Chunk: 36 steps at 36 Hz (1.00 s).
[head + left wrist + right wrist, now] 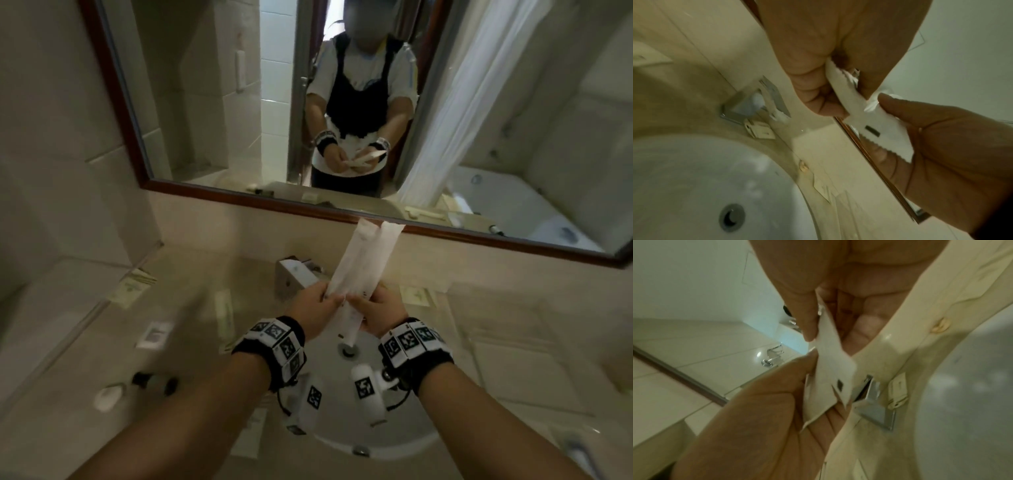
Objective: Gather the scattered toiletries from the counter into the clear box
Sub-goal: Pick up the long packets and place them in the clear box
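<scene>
Two long white packets [363,263] stand up side by side above the sink. My left hand [327,296] and my right hand [356,303] both pinch them near their lower ends. The left wrist view shows my left hand [834,97] pinching a serrated packet [875,123], with the right hand's thumb [900,104] pressed on it. In the right wrist view my right hand [818,331] pinches the packet [832,361] and the left hand [766,402] grips it from below. The clear box [479,342] shows faintly on the counter at the right.
Flat sachets [132,286], a small sachet [154,334], a long packet [224,315], a dark-capped bottle [154,380] and a white round item [108,397] lie on the counter to the left. The faucet [294,274] and sink [342,442] are under my hands. Another sachet [416,294] lies right of the faucet.
</scene>
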Each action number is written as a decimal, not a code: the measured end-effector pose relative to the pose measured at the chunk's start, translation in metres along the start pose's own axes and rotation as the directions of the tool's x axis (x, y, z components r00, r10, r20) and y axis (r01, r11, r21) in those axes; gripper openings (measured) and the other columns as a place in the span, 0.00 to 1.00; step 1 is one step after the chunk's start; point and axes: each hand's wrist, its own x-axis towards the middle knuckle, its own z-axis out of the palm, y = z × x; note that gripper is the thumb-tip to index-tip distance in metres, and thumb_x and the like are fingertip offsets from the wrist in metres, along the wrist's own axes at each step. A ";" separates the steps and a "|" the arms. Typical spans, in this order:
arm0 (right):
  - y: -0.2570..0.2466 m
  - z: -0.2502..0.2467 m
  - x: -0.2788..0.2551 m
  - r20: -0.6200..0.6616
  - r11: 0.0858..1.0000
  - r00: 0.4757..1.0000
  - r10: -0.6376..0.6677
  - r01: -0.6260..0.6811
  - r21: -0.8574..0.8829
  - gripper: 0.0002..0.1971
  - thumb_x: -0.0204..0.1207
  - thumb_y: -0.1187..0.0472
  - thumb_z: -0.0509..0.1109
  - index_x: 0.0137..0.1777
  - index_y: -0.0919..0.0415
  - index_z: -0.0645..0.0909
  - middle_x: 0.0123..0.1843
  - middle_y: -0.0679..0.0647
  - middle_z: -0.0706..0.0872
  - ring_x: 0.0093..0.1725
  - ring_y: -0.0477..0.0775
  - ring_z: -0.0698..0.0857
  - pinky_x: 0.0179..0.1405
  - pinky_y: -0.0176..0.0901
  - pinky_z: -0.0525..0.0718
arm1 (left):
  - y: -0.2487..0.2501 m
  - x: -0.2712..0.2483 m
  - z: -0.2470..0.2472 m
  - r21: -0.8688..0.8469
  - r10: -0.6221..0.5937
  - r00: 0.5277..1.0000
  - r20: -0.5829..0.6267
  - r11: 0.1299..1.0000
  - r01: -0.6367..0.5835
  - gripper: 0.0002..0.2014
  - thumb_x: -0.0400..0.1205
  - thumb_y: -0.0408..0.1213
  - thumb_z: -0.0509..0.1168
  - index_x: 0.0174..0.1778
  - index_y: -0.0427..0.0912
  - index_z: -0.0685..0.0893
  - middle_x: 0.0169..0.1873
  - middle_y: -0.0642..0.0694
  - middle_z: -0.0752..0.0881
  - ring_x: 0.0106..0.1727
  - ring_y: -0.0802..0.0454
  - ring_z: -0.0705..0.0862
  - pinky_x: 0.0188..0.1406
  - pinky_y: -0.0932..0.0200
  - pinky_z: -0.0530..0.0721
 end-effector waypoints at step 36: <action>0.115 -0.383 -0.076 -0.525 0.674 0.851 -0.021 -0.376 -0.636 0.52 0.68 0.61 0.76 0.82 0.39 0.45 0.86 0.46 0.42 0.85 0.61 0.50 0.82 0.56 0.53 | 0.121 0.058 0.321 0.469 -0.067 0.784 0.618 0.831 -0.298 0.33 0.83 0.26 0.60 0.83 0.48 0.58 0.79 0.42 0.66 0.72 0.39 0.74 0.56 0.54 0.78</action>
